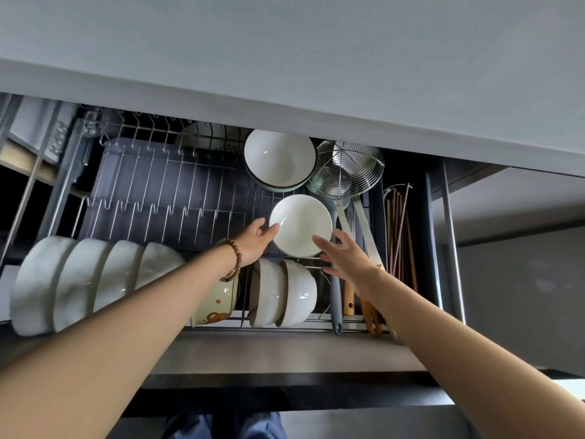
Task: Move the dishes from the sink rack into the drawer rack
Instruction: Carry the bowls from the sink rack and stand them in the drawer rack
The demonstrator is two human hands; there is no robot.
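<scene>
Below the counter (285, 74), I'd settle the white plate (300, 224) squarely onto the drawer rack (164, 191), left hand (253, 242) pinching its left rim, right hand (346, 259) steadying the near edge with straight, spread fingers (322, 243).

home kitchen | pull-out drawer rack (177, 185) under countertop (285, 58) — bowls (95, 280), skimmer (346, 167), chopsticks (399, 232)

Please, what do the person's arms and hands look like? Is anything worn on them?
No sleeves are in view. The left hand has a bracelet of round brown beads at its wrist. The right hand shows no ring, watch or glove.
</scene>
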